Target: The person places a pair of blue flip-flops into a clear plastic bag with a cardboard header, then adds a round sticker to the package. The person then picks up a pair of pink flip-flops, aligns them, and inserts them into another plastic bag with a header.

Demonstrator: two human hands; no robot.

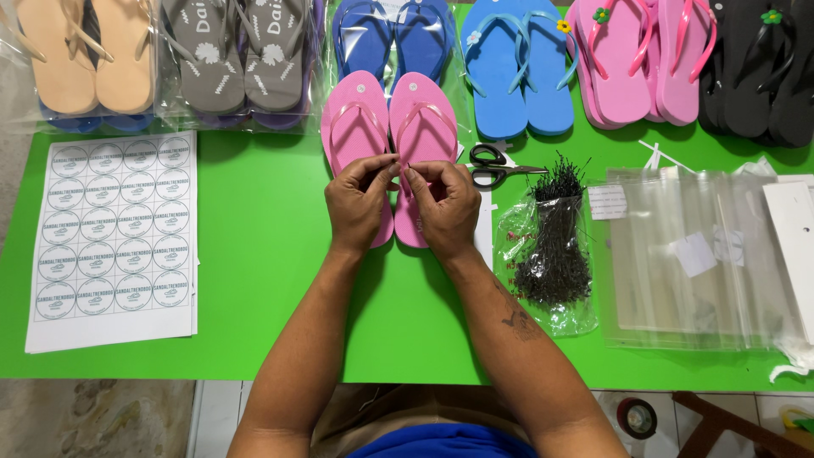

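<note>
- A green table point(254, 254) is holding rows of bagged flip-flops, a sticker sheet point(114, 237) and clear bags point(695, 254).
- A pink flip-flop pair point(390, 127) is lying centred, just beyond both hands.
- The left hand point(360, 203) and right hand point(445, 208) are meeting, fingertips pinching something thin, seemingly a black tie.
- Scissors point(500, 165) and a bundle of black ties point(555, 246) are lying near the right hand.

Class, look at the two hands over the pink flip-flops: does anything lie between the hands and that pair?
Nothing visible does. The left hand and right hand hover directly over the pink flip-flops, fingertips pinching a thin dark pin between them. The scissors and the bag of black pins lie off to the right.
</note>
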